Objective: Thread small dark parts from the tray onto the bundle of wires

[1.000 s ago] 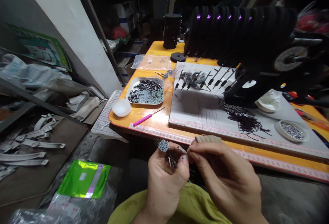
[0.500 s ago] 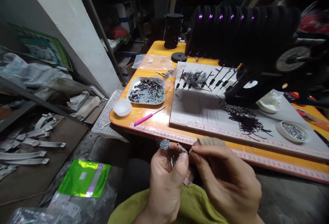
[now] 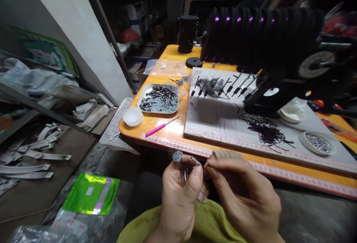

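Close to the table's front edge, my left hand [image 3: 181, 194] is closed around a bundle of thin wires with grey bead-like tips [image 3: 177, 156]. The tips stick out past its curled fingers, and thin shiny strands show below them. More small dark beads sit at the left thumb and index fingertip. My right hand [image 3: 245, 194] is pinched, thumb against index finger, right beside the left thumb. What lies in that pinch is too small to make out. A beige cloth-like piece [image 3: 227, 155] shows behind the right index finger.
On the yellow table stand a tray of dark and grey small parts [image 3: 158, 103], a white bowl [image 3: 133, 116], a pink-handled tool [image 3: 156, 129] and a dish of silvery pieces [image 3: 316, 142]. A black machine with spools [image 3: 262, 38] rises over a white board [image 3: 206, 124].
Both hands have shifted very slightly left, still close together. The right fingertips remain pinched beside the left thumb. Nothing on the table has moved.
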### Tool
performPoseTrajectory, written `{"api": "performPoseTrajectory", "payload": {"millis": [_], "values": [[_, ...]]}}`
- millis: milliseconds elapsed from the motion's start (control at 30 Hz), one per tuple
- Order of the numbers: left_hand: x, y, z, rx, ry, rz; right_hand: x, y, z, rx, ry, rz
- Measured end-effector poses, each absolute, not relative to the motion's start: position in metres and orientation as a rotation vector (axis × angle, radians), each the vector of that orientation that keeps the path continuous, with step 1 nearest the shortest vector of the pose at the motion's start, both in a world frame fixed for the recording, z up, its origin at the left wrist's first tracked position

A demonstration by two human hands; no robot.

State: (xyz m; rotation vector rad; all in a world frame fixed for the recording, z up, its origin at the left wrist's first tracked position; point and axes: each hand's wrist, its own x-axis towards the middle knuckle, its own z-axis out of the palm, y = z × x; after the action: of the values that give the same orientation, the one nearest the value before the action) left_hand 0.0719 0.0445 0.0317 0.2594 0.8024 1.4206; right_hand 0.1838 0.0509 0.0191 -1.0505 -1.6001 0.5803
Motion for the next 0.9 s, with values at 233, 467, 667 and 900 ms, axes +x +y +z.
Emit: {"api": "performPoseTrajectory", "payload": {"millis": [233, 467, 667, 900], "values": [[0.069, 0.044, 0.029, 0.309, 0.898, 1.456, 0.189, 0.058, 0.037, -1.049, -1.68, 0.757], [0.064, 0.043, 0.012, 0.489, 0.867, 1.48, 0.191, 0.057, 0.04, -1.068, -1.742, 0.809], [0.065, 0.043, 0.012, 0.508, 0.86, 1.481, 0.192, 0.058, 0.039, -1.052, -1.761, 0.867], [0.067, 0.042, 0.013, 0.473, 0.828, 1.467, 0.19, 0.059, 0.036, -1.025, -1.723, 0.909]]}}
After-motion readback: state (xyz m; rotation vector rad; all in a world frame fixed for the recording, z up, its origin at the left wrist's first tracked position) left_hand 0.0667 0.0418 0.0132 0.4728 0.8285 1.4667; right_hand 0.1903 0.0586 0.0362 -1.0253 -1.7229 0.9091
